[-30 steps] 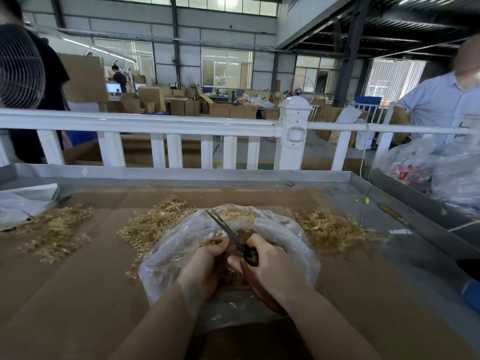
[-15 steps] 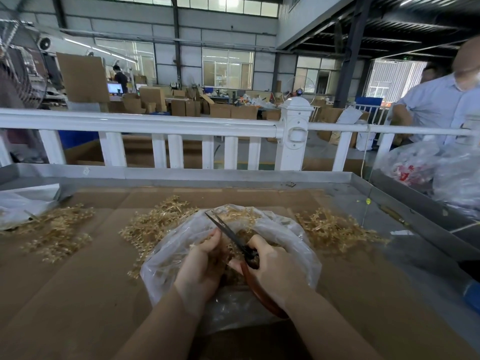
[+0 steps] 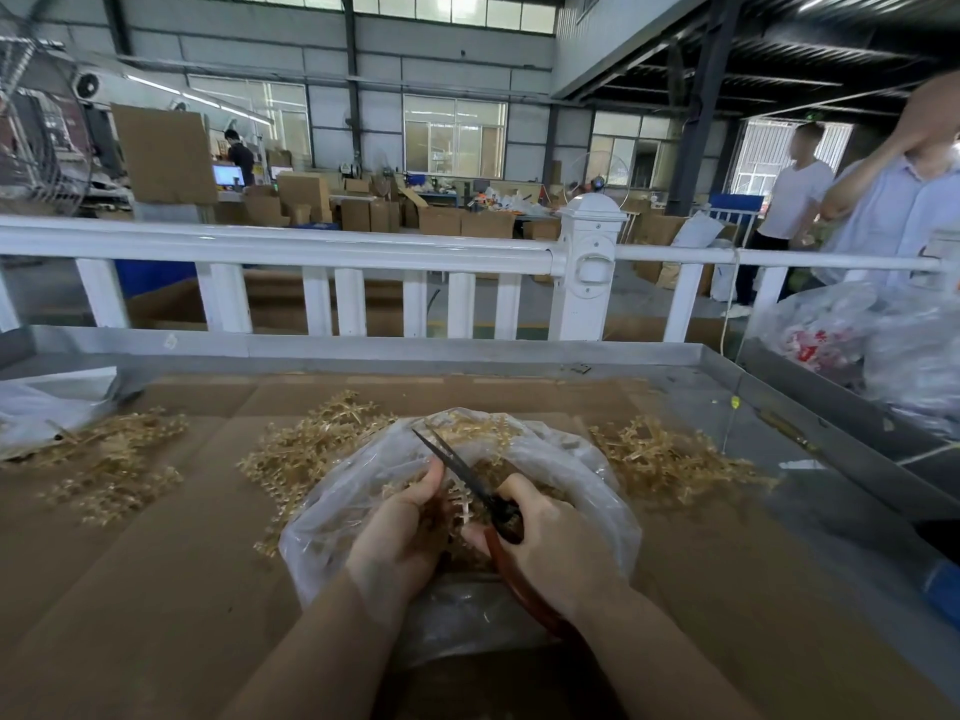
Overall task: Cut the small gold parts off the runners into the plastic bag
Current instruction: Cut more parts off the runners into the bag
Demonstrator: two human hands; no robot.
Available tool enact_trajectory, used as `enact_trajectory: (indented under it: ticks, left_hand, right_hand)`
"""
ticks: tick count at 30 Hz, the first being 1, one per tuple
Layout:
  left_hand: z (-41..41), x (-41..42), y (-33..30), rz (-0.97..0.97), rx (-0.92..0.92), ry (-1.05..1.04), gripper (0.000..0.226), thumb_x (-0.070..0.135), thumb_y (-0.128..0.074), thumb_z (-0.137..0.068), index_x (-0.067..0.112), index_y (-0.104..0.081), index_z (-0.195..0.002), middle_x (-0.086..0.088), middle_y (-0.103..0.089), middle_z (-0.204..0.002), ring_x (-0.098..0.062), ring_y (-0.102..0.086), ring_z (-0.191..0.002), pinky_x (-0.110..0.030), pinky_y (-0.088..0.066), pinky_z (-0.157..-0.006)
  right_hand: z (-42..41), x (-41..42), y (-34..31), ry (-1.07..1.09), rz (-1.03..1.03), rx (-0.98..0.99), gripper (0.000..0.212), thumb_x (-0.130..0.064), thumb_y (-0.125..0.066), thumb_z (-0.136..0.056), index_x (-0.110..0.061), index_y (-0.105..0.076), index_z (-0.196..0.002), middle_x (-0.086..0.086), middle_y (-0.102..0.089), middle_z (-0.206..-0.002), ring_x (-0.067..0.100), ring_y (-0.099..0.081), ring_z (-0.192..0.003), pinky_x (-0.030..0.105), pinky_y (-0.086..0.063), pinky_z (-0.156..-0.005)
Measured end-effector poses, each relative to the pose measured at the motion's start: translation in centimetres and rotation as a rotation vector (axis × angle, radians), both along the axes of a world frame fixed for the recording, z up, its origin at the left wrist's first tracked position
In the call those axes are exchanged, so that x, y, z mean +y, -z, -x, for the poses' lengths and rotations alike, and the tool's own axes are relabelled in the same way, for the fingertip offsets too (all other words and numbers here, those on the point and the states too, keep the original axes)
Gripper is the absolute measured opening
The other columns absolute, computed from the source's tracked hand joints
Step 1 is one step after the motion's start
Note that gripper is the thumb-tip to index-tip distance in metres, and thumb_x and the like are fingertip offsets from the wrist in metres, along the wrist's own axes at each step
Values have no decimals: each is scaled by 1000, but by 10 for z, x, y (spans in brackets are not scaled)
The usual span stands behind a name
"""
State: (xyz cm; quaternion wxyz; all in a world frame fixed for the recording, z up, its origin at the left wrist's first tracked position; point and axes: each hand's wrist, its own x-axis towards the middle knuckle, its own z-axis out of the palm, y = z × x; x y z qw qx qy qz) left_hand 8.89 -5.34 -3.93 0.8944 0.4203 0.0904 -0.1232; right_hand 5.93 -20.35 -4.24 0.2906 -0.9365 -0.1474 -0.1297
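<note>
Two hands over 1 plastic bag: L hand grip pinching gold runner; R hand grip round scissors.

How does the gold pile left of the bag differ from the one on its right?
The left gold pile looks larger and runs under the plastic bag; the right gold pile is smaller and ends nearer the metal tray wall. Both lie loose on cardboard.
</note>
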Motion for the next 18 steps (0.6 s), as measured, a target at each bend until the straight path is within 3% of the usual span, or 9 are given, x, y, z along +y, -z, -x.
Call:
enact_trajectory:
  ticks: [3,5,7,8,11,15,18]
  left_hand:
    - [0,-2,-2,-5,17,-11,18,16,-56,-93,3,-68,-99,-11,-75,-78,-24,-72,-75,-35,-49,-69]
    - [0,-2,-1,-11,27,-13,16,15,-56,-93,3,-67,-92,-7,-72,-65,-20,-71,-61,-34,-53,-59]
    - [-1,-2,0,3,39,-28,18,13,-55,-93,4,-66,-82,-5,-66,-54,-16,-65,-45,-25,-50,-41]
    - [-1,-2,0,5,40,-32,18,12,-54,-93,4,-66,-81,-5,-67,-54,-15,-65,-43,-24,-49,-40]
    - [0,-3,1,-15,45,-39,18,10,-53,-93,6,-69,-85,-7,-73,-68,-19,-70,-54,-33,-50,-56]
    - [0,-2,1,-25,70,-61,18,7,-54,-92,4,-69,-82,-10,-74,-71,-21,-71,-57,-27,-52,-44]
    - [4,-3,-2,-45,73,-80,14,6,-57,-90,2,-70,-94,-14,-74,-91,-27,-72,-77,-39,-56,-66]
  right_hand:
    - [0,-1,-2,-16,-18,20,30,-60,-57,-84,-33,-46,-93,-17,-55,-79,-1,-53,-73,9,-35,-58]
    - [0,-1,-3,-26,-26,35,31,-60,-57,-84,-32,-46,-93,-16,-56,-80,2,-54,-76,11,-36,-60]
    - [0,-1,-5,-30,-30,53,31,-60,-57,-84,-32,-46,-93,-16,-56,-79,3,-55,-76,13,-37,-61]
    - [1,-1,-5,-29,-24,58,31,-60,-56,-85,-32,-45,-93,-16,-55,-79,3,-55,-77,14,-37,-61]
    - [2,0,-5,-31,-12,60,32,-60,-55,-85,-31,-46,-96,-13,-59,-84,5,-57,-79,15,-38,-62]
    - [2,0,-5,-24,-11,64,35,-61,-54,-85,-31,-47,-101,-11,-62,-88,6,-59,-81,19,-42,-66]
    - [0,-1,-4,-20,-15,76,32,-62,-53,-84,-33,-46,-98,-13,-60,-85,3,-57,-79,18,-41,-65]
